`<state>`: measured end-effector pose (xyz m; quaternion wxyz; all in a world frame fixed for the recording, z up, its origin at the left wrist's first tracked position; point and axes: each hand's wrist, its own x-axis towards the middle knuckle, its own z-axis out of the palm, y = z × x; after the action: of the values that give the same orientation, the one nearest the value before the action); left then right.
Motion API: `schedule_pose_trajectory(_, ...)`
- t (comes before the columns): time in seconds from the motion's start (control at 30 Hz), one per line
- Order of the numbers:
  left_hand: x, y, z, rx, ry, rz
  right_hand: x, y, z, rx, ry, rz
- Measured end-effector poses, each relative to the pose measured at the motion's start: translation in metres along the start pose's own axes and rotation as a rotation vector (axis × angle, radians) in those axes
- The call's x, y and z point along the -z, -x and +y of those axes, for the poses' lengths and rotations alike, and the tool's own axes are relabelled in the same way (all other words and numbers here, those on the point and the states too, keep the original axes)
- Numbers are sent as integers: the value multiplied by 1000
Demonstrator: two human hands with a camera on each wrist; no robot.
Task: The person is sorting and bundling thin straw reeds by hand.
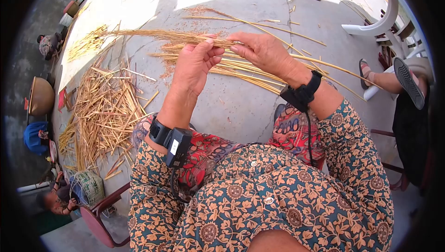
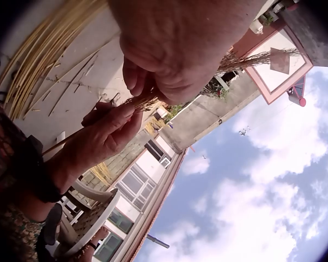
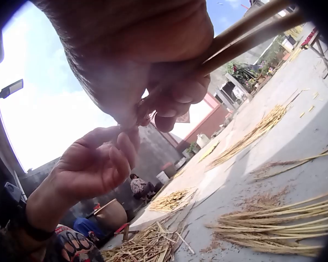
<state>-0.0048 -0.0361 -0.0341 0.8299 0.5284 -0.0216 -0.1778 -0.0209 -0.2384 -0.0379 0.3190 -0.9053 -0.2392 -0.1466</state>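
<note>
"What's farthest left?"

"A bowl. Nearer, a basket, with another person beside it. Right of these, a pile of short cut pieces lies on the floor."

"And the stalks being handled?"

"The held stalks are up off the floor, in front of the worker, their feathery heads pointing left."

"What's the left hand doing?"

"The left hand pinches them between thumb and fingers, close to the other hand. Lower down, a loose bundle lies on the floor, heads also to the left."

"The right hand?"

"The right hand grips the same stalks, fingers curled round them; the stems run out rightward."

"Anything beyond?"

"A white chair on the right, and nearer, a sandal on a foot."
</note>
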Motion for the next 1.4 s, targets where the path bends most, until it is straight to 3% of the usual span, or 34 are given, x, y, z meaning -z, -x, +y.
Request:
schedule_pose_trajectory(0.3, 1, -1, -2, -94, 15, -4, 7, -1, -4, -154, -279, -154)
schedule_pose_trajectory(0.47, -11, 7, 7, -14, -39, 67, 1, 0, 5, -65, -84, -50)
schedule_pose_trajectory(0.57, -4, 7, 7, 185, -234, 73, 2, 2, 6, -59, -16, 2)
schedule_pose_trajectory(0.77, -14, 10, -1, 9, -283, 41, 4, 2, 5, -72, 15, 32)
schedule_pose_trajectory(1.0, -12, 2, -8, 61, -278, 66, -1, 3, 5, 104, 223, 173)
schedule_pose_trajectory(1.17, -10, 0, -15, 138, -226, 102, 4, 6, -1, 129, 412, 120)
schedule_pose_trajectory(1.4, -15, -1, -18, 70, -241, 140, 4, 6, -2, 195, 446, 154)
